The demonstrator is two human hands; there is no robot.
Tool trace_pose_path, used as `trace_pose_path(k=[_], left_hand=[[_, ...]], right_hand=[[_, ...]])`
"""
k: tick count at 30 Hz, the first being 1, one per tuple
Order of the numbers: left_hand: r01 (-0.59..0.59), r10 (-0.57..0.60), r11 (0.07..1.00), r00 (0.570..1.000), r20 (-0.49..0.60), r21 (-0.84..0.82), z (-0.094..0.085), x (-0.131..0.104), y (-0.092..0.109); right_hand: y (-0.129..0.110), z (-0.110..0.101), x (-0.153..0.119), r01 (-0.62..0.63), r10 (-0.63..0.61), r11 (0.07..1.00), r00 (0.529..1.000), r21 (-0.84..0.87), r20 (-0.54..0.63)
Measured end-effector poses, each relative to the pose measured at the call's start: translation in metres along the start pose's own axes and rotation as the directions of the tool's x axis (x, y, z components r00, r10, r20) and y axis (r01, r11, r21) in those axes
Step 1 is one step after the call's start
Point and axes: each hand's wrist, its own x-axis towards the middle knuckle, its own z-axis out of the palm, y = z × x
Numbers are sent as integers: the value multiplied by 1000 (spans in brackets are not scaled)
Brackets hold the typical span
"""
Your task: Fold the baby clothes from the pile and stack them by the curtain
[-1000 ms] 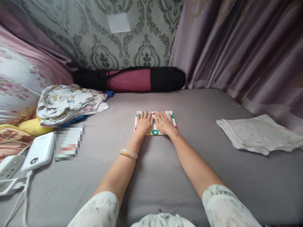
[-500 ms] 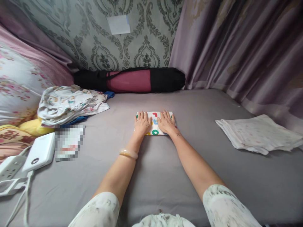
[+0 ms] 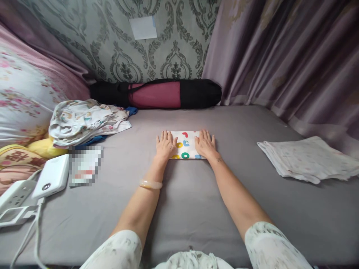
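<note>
A small folded white cloth [image 3: 185, 145] with red, blue, yellow and green shapes lies flat on the grey sheet [image 3: 190, 198]. My left hand [image 3: 166, 145] rests palm down on its left edge, fingers spread and pointing away from me. On the right edge lies my right hand [image 3: 206, 144], also flat with the fingers apart. Neither hand grips anything, and the cloth's middle shows between them.
Crumpled patterned clothes [image 3: 86, 121] lie at the left, near a white power bank [image 3: 51, 175], a power strip [image 3: 17, 194] and cables. Folded pale cloths [image 3: 308, 158] are at the right. A black and pink long bag [image 3: 154, 94] lies along the wall.
Both hands have slid outward from the cloth's middle towards its left and right edges, so more of its print shows. The view has shifted slightly.
</note>
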Motion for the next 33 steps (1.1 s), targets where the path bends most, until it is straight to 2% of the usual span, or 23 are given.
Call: trace_pose_path(k=[5, 12, 16, 18, 23, 28, 33], left_hand=[[1, 0, 1000, 998, 61, -21, 3, -3, -7], [15, -11, 998, 998, 63, -66, 2, 0, -7], [44, -51, 995, 996, -72, -92, -5, 1, -2], [43, -54, 993, 993, -104, -106, -8, 1, 0], [49, -59, 988, 996, -60, -144, -7, 2, 1], [80, -87, 980, 996, -32, -181, -8, 3, -2], [89, -104, 968, 993, -54, -233, -11, 5, -3]], right_hand=[[5, 5, -1, -8, 8, 1000, 1000, -7, 11], [2, 0, -2, -19, 19, 1000, 1000, 10, -2], [-21, -2, -9, 93, -91, 996, 986, 3, -140], [-35, 2, -14, 167, -164, 986, 975, 8, -153], [-46, 16, -19, 187, -183, 982, 979, 36, -94], [-44, 16, -19, 188, -182, 981, 977, 39, -110], [-61, 13, -27, 308, -304, 951, 938, -1, -166]])
